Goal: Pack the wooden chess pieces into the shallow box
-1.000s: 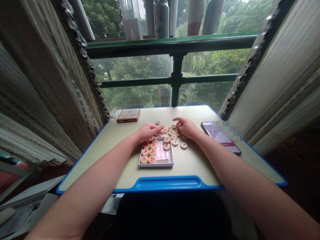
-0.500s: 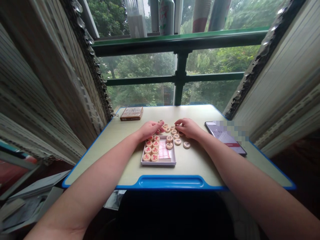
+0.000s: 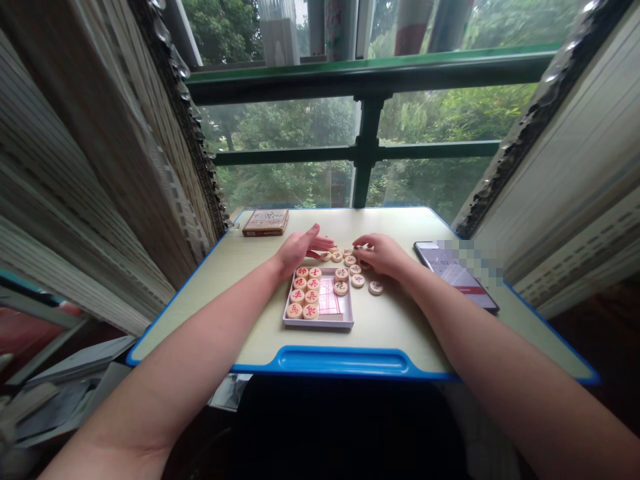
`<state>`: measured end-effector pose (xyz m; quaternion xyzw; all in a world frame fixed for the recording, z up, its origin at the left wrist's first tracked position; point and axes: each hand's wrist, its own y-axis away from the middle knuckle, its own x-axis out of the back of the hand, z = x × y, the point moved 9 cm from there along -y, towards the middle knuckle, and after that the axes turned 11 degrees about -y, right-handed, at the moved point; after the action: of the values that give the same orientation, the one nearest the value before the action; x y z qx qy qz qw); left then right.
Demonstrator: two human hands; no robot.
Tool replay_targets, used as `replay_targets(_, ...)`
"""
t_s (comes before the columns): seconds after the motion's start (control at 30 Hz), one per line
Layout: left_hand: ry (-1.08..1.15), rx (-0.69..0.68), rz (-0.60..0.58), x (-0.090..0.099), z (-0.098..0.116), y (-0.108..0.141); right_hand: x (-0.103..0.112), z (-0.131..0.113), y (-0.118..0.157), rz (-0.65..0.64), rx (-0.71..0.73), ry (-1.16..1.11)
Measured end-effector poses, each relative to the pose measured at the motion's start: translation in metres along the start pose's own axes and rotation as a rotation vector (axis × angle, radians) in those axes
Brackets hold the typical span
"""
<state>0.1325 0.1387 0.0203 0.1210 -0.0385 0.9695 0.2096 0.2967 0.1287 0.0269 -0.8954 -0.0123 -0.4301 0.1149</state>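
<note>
The open box [image 3: 319, 323], a shallow pale tray, lies on the near-central part of the table. Along its left side, eight round, light wooden red-marked pieces [image 3: 297, 296] form two columns of four. Beside them lies a sheet with a red grid [image 3: 330, 301], and two black-marked pieces [image 3: 341, 288] occupy the far right part. Loose discs [image 3: 357, 281] of the same pale wood, those legible bearing dark characters, lie scattered beyond the box and to its right; one sits apart nearest the phone.

The left hand [image 3: 299, 252], just beyond the box's far left corner, is spread wide, thumb raised and fingers extended toward the loose discs. The right hand [image 3: 383, 253] is curved low over the right of the cluster, thumb and fingers narrowly separated; whether it grips a disc cannot be told.

The table [image 3: 215, 303] has a pale, faintly grained top and a blue edge, with a blue trough [image 3: 343, 361] at its near side. A phone [image 3: 457, 277] rests at the right, its display partly pixelated. A brown flat box [image 3: 265, 223] lies at the far left.

Striped curtains [image 3: 560, 153] hang on both sides. Beyond the table, a green railing [image 3: 370, 81] crosses the window, with blurred containers [image 3: 414, 30] standing above it. Green trees [image 3: 285, 127] fill the view outside.
</note>
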Motion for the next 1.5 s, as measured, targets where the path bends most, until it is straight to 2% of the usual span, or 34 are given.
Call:
replay_targets(0.2,0.011,-0.010,-0.017,-0.004,0.001,0.001,0.012,0.011,0.002,0.062,-0.090,-0.050)
replay_targets(0.47,0.053,0.034,-0.027,-0.003,-0.004,0.000,0.003,0.005,0.006,-0.022,-0.093,-0.070)
replay_targets(0.67,0.061,0.102,-0.081,-0.004,-0.016,-0.003,0.006,0.004,0.006,0.004,-0.085,-0.058)
replay_targets(0.83,0.038,0.098,-0.084,-0.004,-0.017,-0.004,0.004,0.004,0.006,-0.014,-0.093,-0.064)
replay_targets(0.93,-0.112,0.016,-0.033,0.000,-0.005,0.000,0.003,0.004,0.006,-0.019,-0.091,-0.074)
replay_targets(1.03,-0.450,-0.172,-0.010,-0.004,0.021,0.010,0.002,0.004,0.007,-0.023,-0.091,-0.063)
replay_targets(1.13,-0.757,-0.422,-0.108,-0.025,0.045,0.025,0.002,0.002,0.006,-0.025,-0.070,-0.041)
replay_targets(1.2,-0.878,-0.522,-0.149,-0.034,0.050,0.032,0.002,0.001,0.005,-0.030,-0.056,-0.030)
replay_targets(1.33,-1.011,-0.558,-0.198,-0.044,0.043,0.034,0.002,0.002,0.005,-0.040,-0.063,-0.029)
replay_targets(1.5,-1.053,-0.547,-0.233,-0.050,0.044,0.038,0.001,0.002,0.005,-0.052,-0.057,-0.011)
